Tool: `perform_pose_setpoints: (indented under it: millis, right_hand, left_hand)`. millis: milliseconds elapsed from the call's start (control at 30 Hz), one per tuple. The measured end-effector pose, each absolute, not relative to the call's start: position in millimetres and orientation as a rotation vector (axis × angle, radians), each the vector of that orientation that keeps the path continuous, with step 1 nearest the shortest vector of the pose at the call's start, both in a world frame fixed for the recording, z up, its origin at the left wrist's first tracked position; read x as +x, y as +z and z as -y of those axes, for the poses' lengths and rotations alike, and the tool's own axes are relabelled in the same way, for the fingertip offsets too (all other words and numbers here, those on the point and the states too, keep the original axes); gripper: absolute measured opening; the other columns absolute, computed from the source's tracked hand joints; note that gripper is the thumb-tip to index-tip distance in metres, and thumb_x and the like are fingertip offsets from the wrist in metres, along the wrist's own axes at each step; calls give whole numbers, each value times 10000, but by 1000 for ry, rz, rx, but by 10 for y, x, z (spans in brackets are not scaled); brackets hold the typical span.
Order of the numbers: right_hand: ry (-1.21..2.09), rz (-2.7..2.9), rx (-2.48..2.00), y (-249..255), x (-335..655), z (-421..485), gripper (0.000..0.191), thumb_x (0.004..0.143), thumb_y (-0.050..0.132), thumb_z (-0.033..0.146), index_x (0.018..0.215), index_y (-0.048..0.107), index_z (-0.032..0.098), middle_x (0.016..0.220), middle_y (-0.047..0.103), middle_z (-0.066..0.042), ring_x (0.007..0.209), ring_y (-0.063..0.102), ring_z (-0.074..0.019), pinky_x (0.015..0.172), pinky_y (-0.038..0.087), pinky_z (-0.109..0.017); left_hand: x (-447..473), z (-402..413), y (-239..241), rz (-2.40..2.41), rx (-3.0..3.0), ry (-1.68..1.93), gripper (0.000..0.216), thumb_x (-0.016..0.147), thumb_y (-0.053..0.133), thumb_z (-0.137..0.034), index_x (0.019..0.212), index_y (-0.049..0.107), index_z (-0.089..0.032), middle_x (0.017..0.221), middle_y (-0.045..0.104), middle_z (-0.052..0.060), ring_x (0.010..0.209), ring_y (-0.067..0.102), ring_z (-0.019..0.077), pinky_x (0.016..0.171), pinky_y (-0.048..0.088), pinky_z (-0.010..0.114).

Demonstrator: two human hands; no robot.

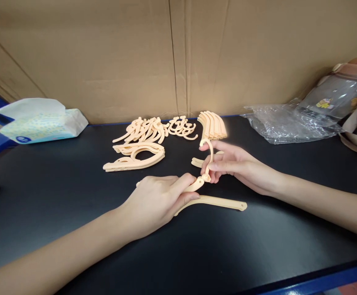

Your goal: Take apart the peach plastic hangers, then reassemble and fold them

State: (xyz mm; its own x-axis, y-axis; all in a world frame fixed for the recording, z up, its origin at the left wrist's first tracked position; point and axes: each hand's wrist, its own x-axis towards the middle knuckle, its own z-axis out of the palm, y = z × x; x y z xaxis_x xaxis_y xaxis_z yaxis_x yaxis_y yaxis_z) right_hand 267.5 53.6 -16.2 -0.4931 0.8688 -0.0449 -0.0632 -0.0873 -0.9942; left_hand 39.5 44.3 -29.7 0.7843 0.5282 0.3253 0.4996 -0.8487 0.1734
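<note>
My left hand [160, 198] is closed around a cream plastic hanger arm [198, 184], its holed end poking out past the fingertips. Pinched in my right hand [241, 166] is a curved cream hanger hook [211, 155]. The hook's lower end meets or nearly meets the arm's holed end; I cannot tell whether they are joined. Another hanger arm [218, 201] lies on the table just below, partly under my left thumb. Behind my right fingers, a further cream piece [197, 162] shows only in part.
On the black table [73, 196], folded hangers [135, 163] lie stacked at left of centre. Behind are a pile of loose arms [146, 130], several hooks [183, 128] and a row of arms [212, 125]. A tissue pack [43, 123], plastic bag [276, 123] and bottle [335, 96] stand near the cardboard [119, 53].
</note>
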Motion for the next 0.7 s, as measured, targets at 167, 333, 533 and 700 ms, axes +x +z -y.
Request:
perform_pose_setpoints:
  millis: [167, 333, 533, 700]
  right_hand:
    - [1679, 1446, -928, -149, 2674, -540, 377, 822, 676, 227, 1162, 515, 206, 852, 709, 0, 657, 627, -105, 693, 500, -272]
    - [1669, 1504, -913, -173, 2674, -530, 364, 845, 653, 241, 1176, 506, 203, 830, 713, -6, 665, 637, -115, 705, 500, -281]
    - [1507, 1461, -971, -211, 2645, -494, 327, 820, 678, 236, 1102, 516, 206, 783, 690, 14, 612, 604, -110, 652, 498, -278]
    - [1485, 1463, -1015, -216, 2651, -502, 335, 807, 689, 251, 1082, 505, 203, 749, 672, 24, 573, 585, -100, 619, 485, -265]
  left_hand:
    - [409, -442, -295, -827, 2934, 558, 262, 1022, 317, -359, 831, 422, -212, 619, 508, -48, 484, 472, 103, 461, 236, 233]
    - [414, -442, -288, -833, 2956, 593, 245, 1019, 335, -343, 846, 444, -209, 636, 542, -44, 505, 505, 101, 473, 260, 226]
    - [415, -449, -308, -915, 2963, 584, 272, 1015, 333, -344, 804, 436, -205, 604, 535, -48, 472, 472, 98, 460, 230, 225]
    - [424, -438, -296, -933, 2964, 554, 285, 1020, 306, -350, 828, 456, -203, 605, 551, -43, 480, 492, 103, 468, 245, 224]
